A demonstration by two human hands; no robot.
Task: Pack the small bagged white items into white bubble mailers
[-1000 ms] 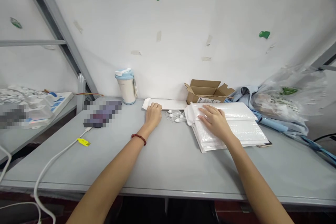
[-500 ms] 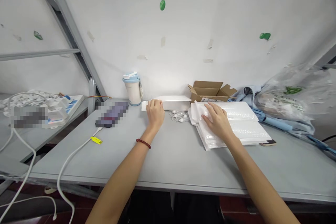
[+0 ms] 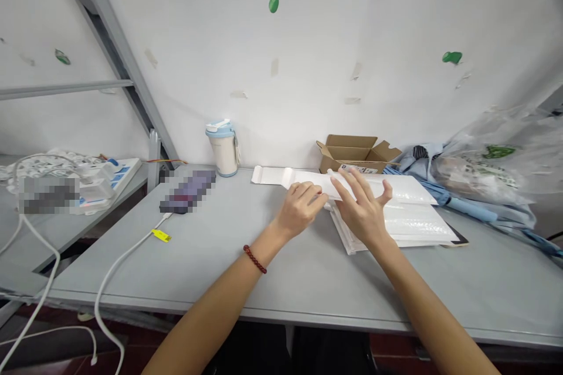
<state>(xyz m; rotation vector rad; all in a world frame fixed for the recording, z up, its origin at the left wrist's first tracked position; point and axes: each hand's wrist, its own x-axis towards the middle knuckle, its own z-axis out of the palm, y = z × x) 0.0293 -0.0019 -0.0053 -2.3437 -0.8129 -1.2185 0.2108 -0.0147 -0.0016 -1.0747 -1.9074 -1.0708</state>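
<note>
My left hand (image 3: 301, 208) is closed, its fingers pinched at the near edge of a white padded mailer (image 3: 312, 177) that is lifted and slanted. My right hand (image 3: 363, 205) has its fingers stretched and spread over the right part of this mailer, touching it. Under and beside the right hand lies a stack of white bubble mailers (image 3: 417, 222). A flat white strip-like piece (image 3: 270, 175) reaches out to the left behind my left hand; whether it belongs to the lifted mailer I cannot tell.
A cardboard box (image 3: 349, 149) with raised flaps stands behind the mailers. To the left are a cream tumbler with blue lid (image 3: 224, 149) and a blurred phone (image 3: 189, 190) on a white cable. Plastic bags (image 3: 479, 170) and blue fabric lie right. A power strip (image 3: 118, 181) sits far left.
My left hand has moved right, from the white piece at the back to the mailer beside my right hand. A mailer's left end is raised, and the small white corded items are hidden now.
</note>
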